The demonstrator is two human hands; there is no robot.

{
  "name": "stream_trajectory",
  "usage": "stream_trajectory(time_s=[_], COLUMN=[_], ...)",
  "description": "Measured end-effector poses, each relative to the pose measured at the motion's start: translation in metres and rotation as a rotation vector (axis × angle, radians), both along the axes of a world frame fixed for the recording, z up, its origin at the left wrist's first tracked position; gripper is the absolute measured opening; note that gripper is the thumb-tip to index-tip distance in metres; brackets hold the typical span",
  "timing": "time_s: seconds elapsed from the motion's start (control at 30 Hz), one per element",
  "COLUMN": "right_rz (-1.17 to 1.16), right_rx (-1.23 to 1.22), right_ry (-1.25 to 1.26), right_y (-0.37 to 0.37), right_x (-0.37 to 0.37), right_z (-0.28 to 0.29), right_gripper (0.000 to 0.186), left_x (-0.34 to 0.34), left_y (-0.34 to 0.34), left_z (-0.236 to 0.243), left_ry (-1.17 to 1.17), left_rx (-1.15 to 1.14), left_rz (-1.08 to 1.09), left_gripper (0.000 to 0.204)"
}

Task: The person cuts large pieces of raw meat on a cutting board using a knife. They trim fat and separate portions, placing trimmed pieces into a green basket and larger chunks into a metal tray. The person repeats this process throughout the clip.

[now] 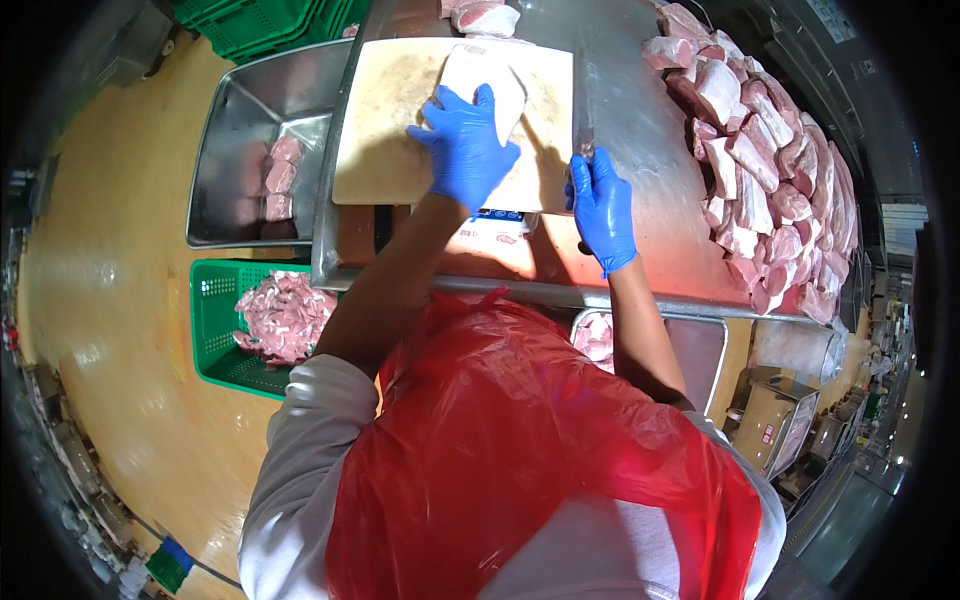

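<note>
A pale slab of meat [487,72], white side up, lies on the cream cutting board [380,120]. My left hand [466,148], in a blue glove, rests on its near part with the fingers spread. Just past the board's right edge, my right hand [604,208], also gloved in blue, is closed around a knife [586,125]. Its narrow blade points away from me along that edge, apart from the slab; most of the handle is hidden by the fingers.
Raw meat pieces [760,170] are heaped on the steel table [630,90] at right. Left of the board stands a steel bin [225,170] holding a few pieces. A green crate [210,330] of trimmings sits nearer. More meat [485,18] lies beyond the board.
</note>
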State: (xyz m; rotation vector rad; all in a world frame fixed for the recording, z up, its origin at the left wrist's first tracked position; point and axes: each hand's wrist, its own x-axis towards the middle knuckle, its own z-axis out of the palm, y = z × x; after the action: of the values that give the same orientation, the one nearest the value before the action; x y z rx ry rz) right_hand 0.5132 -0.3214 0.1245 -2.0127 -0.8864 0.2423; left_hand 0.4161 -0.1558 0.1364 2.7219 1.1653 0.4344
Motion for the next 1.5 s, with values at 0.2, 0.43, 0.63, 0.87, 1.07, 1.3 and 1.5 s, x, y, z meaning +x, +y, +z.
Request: stream_trajectory(time_s=[0.2, 0.43, 0.63, 0.87, 1.07, 1.3, 1.5], right_rz=[0.045, 0.219, 0.429, 0.563, 0.525, 0.374, 0.390], right_rx=[-0.164, -0.286, -0.330, -0.787, -0.786, -0.441, -0.450], right_ry=[-0.396, -0.396, -0.547, -0.390, -0.556, -0.405, -0.423], right_y=[-0.040, 0.001, 0.079, -0.015, -0.061, 0.019, 0.080], right_x=[-0.024, -0.055, -0.046, -0.004, 0.004, -0.057, -0.072], right_z=[-0.012, -0.003, 0.020, 0.021, 0.043, 0.012, 0.021], right_gripper=[0.014, 0.014, 0.018, 0.023, 0.017, 0.018, 0.020], left_x=[-0.058, -0.100, -0.119, -0.140, -0.112, -0.053, -0.078], left_y=[0.084, -0.014, -0.018, 0.004, 0.003, 0.018, 0.026], left_z=[-0.027, -0.077, -0.065, -0.062, -0.042, -0.049, -0.064], left_ry=[-0.393, -0.793, -0.797, -0.859, -0.830, -0.932, -1.145], left_rx=[-0.004, -0.123, -0.097, -0.176, -0.005, -0.057, -0.366], left_rz=[-0.537, -0.267, -0.190, 0.012, -0.082, 0.108, 0.101], left_gripper=[0.063, 0.036, 0.023, 0.014, 0.032, 0.038, 0.032])
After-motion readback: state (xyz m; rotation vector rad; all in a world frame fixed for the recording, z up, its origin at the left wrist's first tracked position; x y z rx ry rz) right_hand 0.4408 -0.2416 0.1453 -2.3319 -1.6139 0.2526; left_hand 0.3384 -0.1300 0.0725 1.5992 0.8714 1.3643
